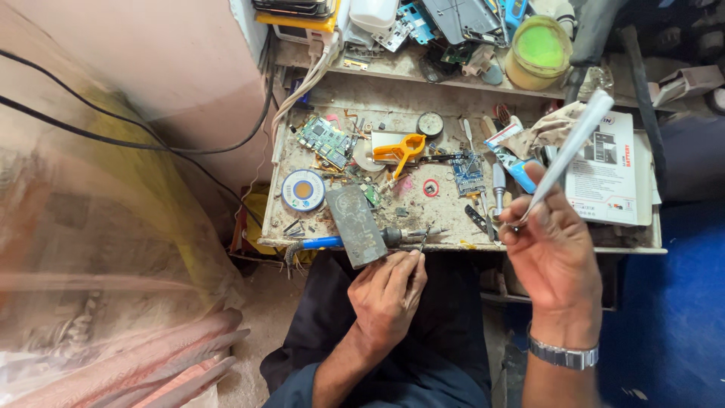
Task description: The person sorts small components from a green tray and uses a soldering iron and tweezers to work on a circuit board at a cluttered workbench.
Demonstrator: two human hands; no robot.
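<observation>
Left hand (pixel 387 296) low at the near edge of the workbench (pixel 332 98), fingers curled shut around fine tweezers (pixel 420 243), tips pointing up toward the bench edge. Right hand (pixel 550 245) raised in front of the bench's right side, thumb and fingers pinched closed on the lower end of a slim white tool (pixel 572 143) that slants up and to the right over a white printed box (pixel 606 168). Metal wristwatch (pixel 563 353) on that wrist. Just above the left hand, a dark worn phone back cover (pixel 355 224) lying tilted, overhanging the bench edge, with a blue-handled soldering iron (pixel 343 242) stretched along the edge under it. Farther back on the littered top: round solder-wire reel (pixel 303 190), green circuit board (pixel 325 140), orange clamp (pixel 402 149), small blue circuit board (pixel 467 174), screwdriver (pixel 498 186). On the shelf behind, a yellow-green lidded tub (pixel 538 51) among loose phone parts. Black cables (pixel 136 136) across the pink wall on the left.
</observation>
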